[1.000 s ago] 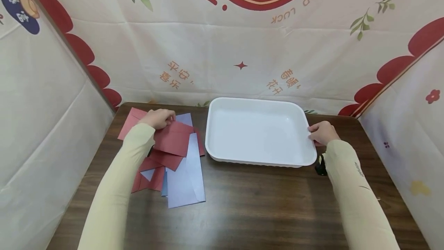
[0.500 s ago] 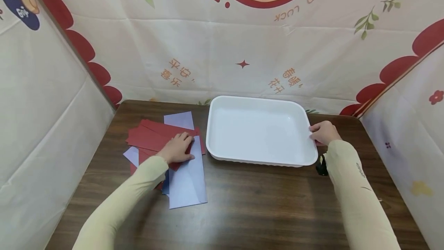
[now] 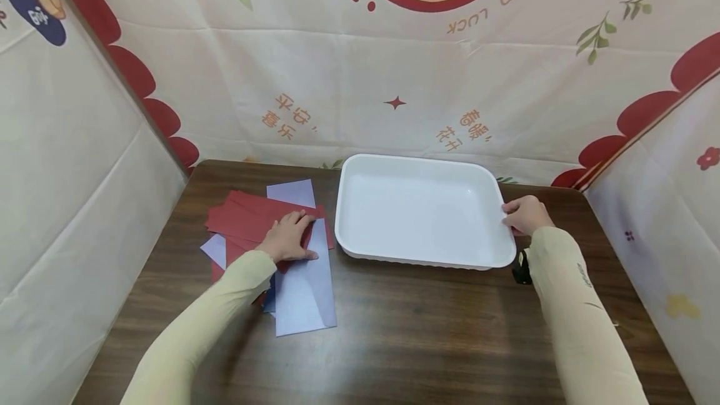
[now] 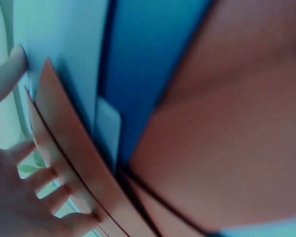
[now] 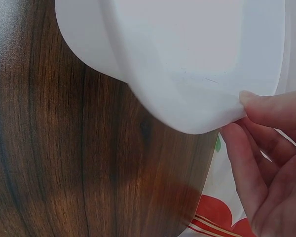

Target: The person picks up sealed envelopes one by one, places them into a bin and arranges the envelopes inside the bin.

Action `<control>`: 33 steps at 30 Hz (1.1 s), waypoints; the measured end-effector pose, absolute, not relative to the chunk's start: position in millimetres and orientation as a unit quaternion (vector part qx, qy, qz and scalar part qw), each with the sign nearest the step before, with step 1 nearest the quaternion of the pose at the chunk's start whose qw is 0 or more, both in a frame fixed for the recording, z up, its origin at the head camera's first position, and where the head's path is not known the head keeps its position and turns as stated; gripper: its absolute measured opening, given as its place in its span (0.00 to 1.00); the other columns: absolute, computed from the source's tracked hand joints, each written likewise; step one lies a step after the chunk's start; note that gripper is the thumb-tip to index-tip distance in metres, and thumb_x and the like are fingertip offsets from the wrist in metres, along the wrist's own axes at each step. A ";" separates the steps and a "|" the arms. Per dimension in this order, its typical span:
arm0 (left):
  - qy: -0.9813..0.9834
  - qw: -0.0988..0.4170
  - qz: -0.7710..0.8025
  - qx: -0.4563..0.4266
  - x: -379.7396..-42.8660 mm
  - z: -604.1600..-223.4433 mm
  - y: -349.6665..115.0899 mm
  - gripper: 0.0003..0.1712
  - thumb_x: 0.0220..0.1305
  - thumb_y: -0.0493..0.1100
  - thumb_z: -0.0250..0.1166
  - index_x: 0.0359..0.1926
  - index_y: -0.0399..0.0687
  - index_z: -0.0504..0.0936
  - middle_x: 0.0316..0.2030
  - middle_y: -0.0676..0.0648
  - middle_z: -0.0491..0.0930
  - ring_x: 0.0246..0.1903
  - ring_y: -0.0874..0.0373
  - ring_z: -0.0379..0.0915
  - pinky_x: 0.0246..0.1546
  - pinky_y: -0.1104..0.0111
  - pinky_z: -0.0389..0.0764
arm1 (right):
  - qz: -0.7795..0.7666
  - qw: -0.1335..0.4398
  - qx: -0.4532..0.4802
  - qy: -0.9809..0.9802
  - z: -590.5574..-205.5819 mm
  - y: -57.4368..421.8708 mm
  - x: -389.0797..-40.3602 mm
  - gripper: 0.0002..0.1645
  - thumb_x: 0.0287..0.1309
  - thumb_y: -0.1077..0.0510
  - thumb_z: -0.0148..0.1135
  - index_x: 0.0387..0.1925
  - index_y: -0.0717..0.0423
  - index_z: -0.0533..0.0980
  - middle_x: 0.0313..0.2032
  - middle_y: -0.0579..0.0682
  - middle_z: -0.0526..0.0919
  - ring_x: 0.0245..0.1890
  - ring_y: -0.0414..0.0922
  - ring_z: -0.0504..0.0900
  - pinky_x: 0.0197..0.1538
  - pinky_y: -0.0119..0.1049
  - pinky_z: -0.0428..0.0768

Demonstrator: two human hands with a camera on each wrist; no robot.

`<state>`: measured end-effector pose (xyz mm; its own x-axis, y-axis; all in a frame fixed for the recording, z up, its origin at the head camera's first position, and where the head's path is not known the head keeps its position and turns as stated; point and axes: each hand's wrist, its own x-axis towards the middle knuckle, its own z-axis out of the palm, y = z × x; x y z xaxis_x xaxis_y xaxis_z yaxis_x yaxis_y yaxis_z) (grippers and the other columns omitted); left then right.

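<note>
My left hand [image 3: 285, 239] rests spread on a loose pile of envelopes at the left of the table. Under its fingers lie several red envelopes [image 3: 242, 217]; its thumb touches a long lavender envelope [image 3: 306, 299] on the pile's right side. In the left wrist view the fingertips meet the edges of the red envelopes [image 4: 74, 133], and a blue envelope [image 4: 143, 64] shows beneath. With thumb and fingers, my right hand [image 3: 525, 214] pinches the right rim of a white rectangular tray [image 3: 424, 261]. The right wrist view shows that grip at the tray's corner [image 5: 197, 116].
All of this is on a dark wood table [image 3: 405, 336]. Another lavender envelope [image 3: 292, 192] sticks out at the back of the pile. A printed white cloth [image 3: 360, 67] hangs behind the table and at both sides.
My left hand has moved from the back left of the pile to its right side. The red envelopes have shifted and lie closer together. The right hand stays on the tray rim.
</note>
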<state>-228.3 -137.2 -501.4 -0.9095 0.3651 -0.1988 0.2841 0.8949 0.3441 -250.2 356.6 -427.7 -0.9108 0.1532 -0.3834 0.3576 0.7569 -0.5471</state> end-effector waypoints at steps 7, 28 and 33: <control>0.967 0.147 0.134 0.159 -235.5 -500.4 -142.6 0.59 0.39 0.70 0.65 0.68 0.47 0.54 0.68 0.37 0.47 0.67 0.39 0.37 0.57 0.36 0.45 | -0.318 0.147 0.130 0.927 -424.8 359.0 -249.1 0.26 0.50 0.66 0.61 0.51 0.75 0.69 0.47 0.74 0.71 0.26 0.45 0.79 0.31 0.40 0.81; 0.951 0.154 0.133 0.234 -302.0 -474.8 -216.1 0.23 0.52 0.35 0.66 0.51 0.33 0.75 0.46 0.33 0.71 0.47 0.42 0.68 0.47 0.53 0.72 | -0.317 0.150 0.127 0.928 -428.9 361.8 -249.9 0.26 0.50 0.65 0.60 0.51 0.75 0.69 0.48 0.74 0.70 0.27 0.46 0.79 0.32 0.40 0.81; 0.948 0.167 0.163 0.218 -308.7 -473.7 -217.4 0.22 0.48 0.35 0.69 0.47 0.35 0.77 0.41 0.38 0.74 0.43 0.46 0.70 0.44 0.56 0.74 | -0.323 0.149 0.130 0.925 -429.1 364.0 -251.0 0.26 0.50 0.66 0.60 0.51 0.75 0.70 0.48 0.73 0.71 0.28 0.47 0.79 0.32 0.40 0.81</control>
